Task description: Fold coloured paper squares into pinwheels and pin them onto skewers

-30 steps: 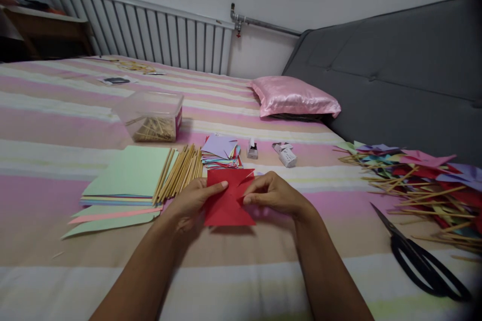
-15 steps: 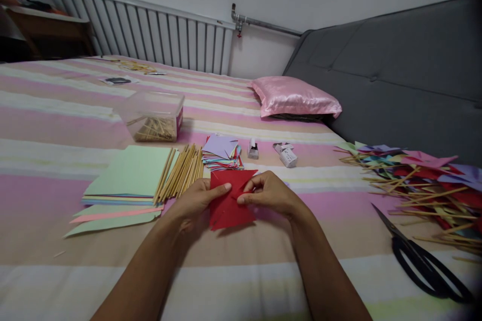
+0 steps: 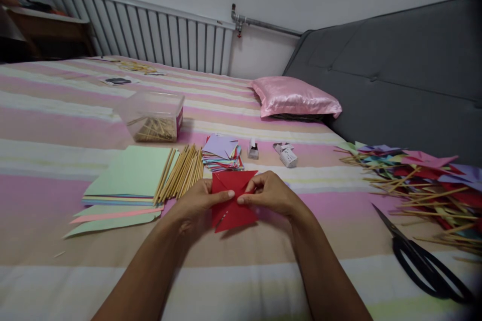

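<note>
Between my hands is a red paper square (image 3: 234,216) with slits cut in from its corners. My left hand (image 3: 201,199) grips its left side, thumb on top near the middle and fingers behind. My right hand (image 3: 270,194) pinches the right side close to the centre, thumb against fingertips; whether a small pin is in that pinch I cannot tell. Just beyond the square lies a stack of cut paper squares (image 3: 221,148), lilac on top. Left of it are thin wooden sticks (image 3: 183,173), partly resting on a pile of pale green paper sheets (image 3: 130,170).
Black-handled scissors (image 3: 417,258) lie at right, below a heap of finished paper pinwheels on sticks (image 3: 425,180). Two small boxes (image 3: 253,149) (image 3: 288,155) stand past my hands. Farther back are a clear plastic tub (image 3: 154,118) holding sticks and a pink pillow (image 3: 295,96).
The red square has shifted slightly right and tilted, and a slit near its lower left now gapes. My left thumb has slid a little toward the centre; my right hand has barely moved.
</note>
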A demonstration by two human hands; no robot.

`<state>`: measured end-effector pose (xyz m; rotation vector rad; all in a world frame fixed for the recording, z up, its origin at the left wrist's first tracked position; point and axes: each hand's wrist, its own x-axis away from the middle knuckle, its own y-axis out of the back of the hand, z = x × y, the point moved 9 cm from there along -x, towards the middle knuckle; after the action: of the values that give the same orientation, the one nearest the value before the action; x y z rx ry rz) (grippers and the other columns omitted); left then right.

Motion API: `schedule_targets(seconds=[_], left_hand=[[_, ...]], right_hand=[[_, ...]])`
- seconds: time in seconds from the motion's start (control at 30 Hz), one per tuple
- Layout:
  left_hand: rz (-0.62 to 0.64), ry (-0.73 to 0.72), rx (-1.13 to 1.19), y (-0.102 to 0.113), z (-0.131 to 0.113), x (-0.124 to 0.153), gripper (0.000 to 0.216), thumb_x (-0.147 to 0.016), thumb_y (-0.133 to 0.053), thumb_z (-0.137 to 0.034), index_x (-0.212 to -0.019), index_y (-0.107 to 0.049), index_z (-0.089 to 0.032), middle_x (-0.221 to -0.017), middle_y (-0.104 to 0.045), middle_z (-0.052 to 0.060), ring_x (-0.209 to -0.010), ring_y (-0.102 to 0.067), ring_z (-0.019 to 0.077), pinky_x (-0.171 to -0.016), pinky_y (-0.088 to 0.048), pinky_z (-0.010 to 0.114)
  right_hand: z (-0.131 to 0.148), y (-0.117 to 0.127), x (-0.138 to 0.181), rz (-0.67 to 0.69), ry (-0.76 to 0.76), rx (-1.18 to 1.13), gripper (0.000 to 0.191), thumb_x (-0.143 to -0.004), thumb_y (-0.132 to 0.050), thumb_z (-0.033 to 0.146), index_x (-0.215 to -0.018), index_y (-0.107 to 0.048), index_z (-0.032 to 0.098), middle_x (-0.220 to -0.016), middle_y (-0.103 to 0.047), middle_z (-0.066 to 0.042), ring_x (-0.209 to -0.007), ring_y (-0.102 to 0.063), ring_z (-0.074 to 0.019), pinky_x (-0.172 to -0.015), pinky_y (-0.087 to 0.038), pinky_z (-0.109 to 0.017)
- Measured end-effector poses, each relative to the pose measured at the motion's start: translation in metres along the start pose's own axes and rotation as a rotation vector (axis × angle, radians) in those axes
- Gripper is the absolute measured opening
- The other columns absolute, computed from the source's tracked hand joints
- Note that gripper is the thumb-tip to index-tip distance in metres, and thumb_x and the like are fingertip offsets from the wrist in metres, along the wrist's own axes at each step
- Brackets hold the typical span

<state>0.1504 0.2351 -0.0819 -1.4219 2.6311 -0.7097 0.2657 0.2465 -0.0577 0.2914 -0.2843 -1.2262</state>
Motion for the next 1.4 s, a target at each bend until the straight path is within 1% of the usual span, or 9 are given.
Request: schedule_targets(seconds=[0.1,0.3,0.43,0.6,0.8,0.97,1.1,1.27,1.4], left_hand=[[-0.027,0.015,-0.023,0.001,0.0,0.0,0.034,-0.068,-0.075,-0.023,-0.1,-0.071,-0.014,-0.087,-0.073,0.012,-0.073,-0.065,0.0181,-0.071,-0.049,0.029],[-0.127,0.024,-0.095,0.013,0.001,-0.002,0.03,-0.062,-0.079,-0.023,-0.088,-0.072,-0.01,-0.079,-0.073,0.012,-0.067,-0.065,0.0187,-0.065,-0.048,0.028],[-0.138,-0.028,-0.026,0.015,0.0,-0.005,0.03,-0.063,-0.078,-0.022,-0.089,-0.072,-0.01,-0.082,-0.073,0.012,-0.07,-0.065,0.0203,-0.069,-0.048,0.031],[-0.217,-0.063,0.002,0.02,-0.004,-0.003,0.029,-0.061,-0.078,-0.022,-0.086,-0.072,-0.011,-0.081,-0.073,0.012,-0.068,-0.065,0.0212,-0.069,-0.048,0.032],[-0.197,-0.061,-0.092,0.022,-0.005,-0.004,0.032,-0.063,-0.078,-0.028,-0.089,-0.071,-0.01,-0.087,-0.073,0.014,-0.073,-0.065,0.0225,-0.073,-0.048,0.034],[-0.151,-0.063,-0.082,0.019,-0.004,-0.005,0.036,-0.065,-0.077,-0.029,-0.096,-0.071,-0.01,-0.088,-0.073,0.014,-0.074,-0.065,0.0214,-0.073,-0.048,0.034],[-0.178,-0.083,-0.114,0.02,-0.006,-0.004,0.035,-0.065,-0.077,-0.027,-0.095,-0.072,-0.01,-0.087,-0.073,0.014,-0.073,-0.065,0.0203,-0.071,-0.048,0.031],[-0.169,-0.086,-0.138,0.019,-0.008,-0.005,0.034,-0.065,-0.077,-0.026,-0.096,-0.072,-0.012,-0.086,-0.074,0.013,-0.071,-0.065,0.0203,-0.068,-0.048,0.03],[-0.189,-0.103,-0.166,0.018,-0.013,-0.003,0.031,-0.064,-0.078,-0.025,-0.092,-0.074,-0.013,-0.081,-0.074,0.012,-0.07,-0.065,0.0194,-0.066,-0.048,0.028]], right_hand=[[0.004,0.001,0.001,-0.019,0.024,0.04,0.02,-0.063,-0.075,0.032,-0.058,-0.065,0.016,-0.057,-0.062,-0.001,-0.051,-0.051,-0.0097,-0.046,-0.036,-0.021],[0.008,0.001,0.003,-0.055,0.023,0.069,0.018,-0.062,-0.075,0.029,-0.058,-0.065,0.016,-0.056,-0.063,-0.001,-0.051,-0.053,-0.0103,-0.045,-0.037,-0.021],[0.012,0.003,0.002,-0.096,0.051,-0.03,0.017,-0.062,-0.075,0.031,-0.064,-0.066,0.016,-0.061,-0.065,-0.001,-0.053,-0.056,-0.0106,-0.048,-0.041,-0.021],[0.021,0.006,0.002,-0.124,0.116,-0.171,0.011,-0.073,-0.067,0.026,-0.068,-0.064,0.017,-0.067,-0.067,-0.001,-0.057,-0.059,-0.0097,-0.052,-0.044,-0.02],[0.02,0.01,0.001,-0.167,0.124,-0.095,0.009,-0.073,-0.066,0.023,-0.067,-0.066,0.016,-0.065,-0.067,-0.002,-0.058,-0.06,-0.0103,-0.052,-0.044,-0.02],[0.018,0.012,0.0,-0.193,0.131,-0.022,0.009,-0.073,-0.066,0.023,-0.067,-0.068,0.017,-0.064,-0.068,-0.002,-0.057,-0.059,-0.0105,-0.051,-0.044,-0.02],[0.018,0.013,0.0,-0.212,0.131,0.005,0.009,-0.072,-0.067,0.023,-0.067,-0.069,0.017,-0.065,-0.068,-0.003,-0.057,-0.059,-0.0108,-0.051,-0.043,-0.02],[0.021,0.013,0.001,-0.216,0.129,0.037,0.009,-0.072,-0.066,0.022,-0.066,-0.069,0.016,-0.063,-0.068,-0.003,-0.057,-0.059,-0.011,-0.051,-0.043,-0.02],[0.022,0.014,0.001,-0.231,0.141,0.06,0.01,-0.071,-0.066,0.024,-0.065,-0.07,0.017,-0.063,-0.068,-0.003,-0.057,-0.059,-0.0117,-0.05,-0.043,-0.021]])
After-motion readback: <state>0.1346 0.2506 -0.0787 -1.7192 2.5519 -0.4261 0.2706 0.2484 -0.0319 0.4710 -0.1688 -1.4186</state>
